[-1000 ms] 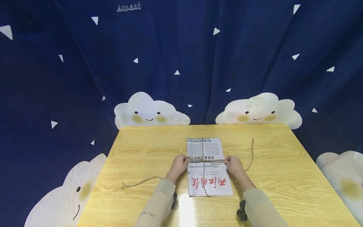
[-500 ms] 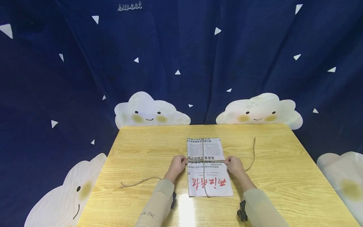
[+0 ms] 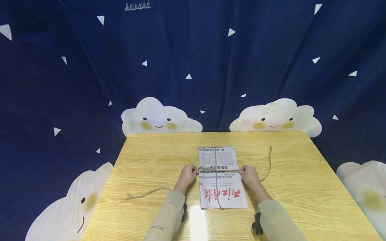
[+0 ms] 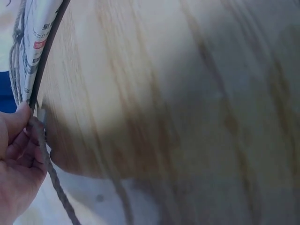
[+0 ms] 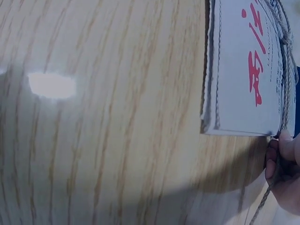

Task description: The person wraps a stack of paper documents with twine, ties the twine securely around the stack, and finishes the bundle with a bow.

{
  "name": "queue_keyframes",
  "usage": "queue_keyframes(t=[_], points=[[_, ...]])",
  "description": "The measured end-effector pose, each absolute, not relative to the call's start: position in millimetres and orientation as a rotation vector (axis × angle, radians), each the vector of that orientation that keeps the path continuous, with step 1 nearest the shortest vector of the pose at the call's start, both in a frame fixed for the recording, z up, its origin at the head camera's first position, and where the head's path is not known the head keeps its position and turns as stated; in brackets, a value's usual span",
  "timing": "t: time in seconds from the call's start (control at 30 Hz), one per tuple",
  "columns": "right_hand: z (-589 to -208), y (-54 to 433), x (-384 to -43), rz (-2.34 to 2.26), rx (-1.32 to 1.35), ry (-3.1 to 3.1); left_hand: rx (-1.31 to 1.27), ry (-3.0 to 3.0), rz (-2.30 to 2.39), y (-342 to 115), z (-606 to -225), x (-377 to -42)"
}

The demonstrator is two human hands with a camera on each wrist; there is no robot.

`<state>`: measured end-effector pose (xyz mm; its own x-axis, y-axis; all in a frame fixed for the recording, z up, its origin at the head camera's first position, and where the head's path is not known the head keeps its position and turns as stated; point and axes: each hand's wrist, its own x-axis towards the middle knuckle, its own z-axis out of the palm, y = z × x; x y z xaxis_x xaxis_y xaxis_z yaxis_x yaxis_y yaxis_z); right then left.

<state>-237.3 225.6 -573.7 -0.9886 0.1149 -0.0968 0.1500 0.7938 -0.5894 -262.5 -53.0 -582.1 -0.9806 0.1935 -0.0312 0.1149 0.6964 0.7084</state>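
A folded newspaper bundle point(image 3: 223, 190) lies on the table with twine point(image 3: 216, 187) running down its length and crossing strands over its middle. At the bundle's left edge my left hand point(image 3: 188, 175) pinches one twine strand between thumb and fingers. My right hand point(image 3: 249, 174) pinches another strand at the right edge. In the left wrist view, a loose twine tail point(image 4: 55, 180) hangs from the left hand point(image 4: 21, 159). The right wrist view has the right hand point(image 5: 286, 164) holding twine close to the paper's corner, with a tail point(image 5: 263, 201) trailing below. A small knot point(image 5: 285, 40) shows where the strands cross.
The wooden table point(image 3: 301, 187) carries the bundle. One twine end point(image 3: 147, 193) lies to the left of the left forearm, the other point(image 3: 269, 164) curves behind the right hand. A dark blue curtain point(image 3: 193, 50) with cloud shapes stands at the table's back edge.
Both hands stay almost in place on the twine, the left one shifting very slightly. The loose ends have moved a little outward, the left one leftward and the right one rightward.
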Motion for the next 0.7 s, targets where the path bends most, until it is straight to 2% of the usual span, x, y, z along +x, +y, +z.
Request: queue_keyframes(t=[0.53, 0.7], points=[[-578.9, 225.4, -239.5, -0.976, 0.249, 2.924, 0.264, 2.831, 1.156, -53.4, -580.2, -261.1], [-577.5, 226.3, -238.8, -0.976, 0.188, 2.937, 0.307, 2.820, 1.140, -52.5, -580.4, -262.0]])
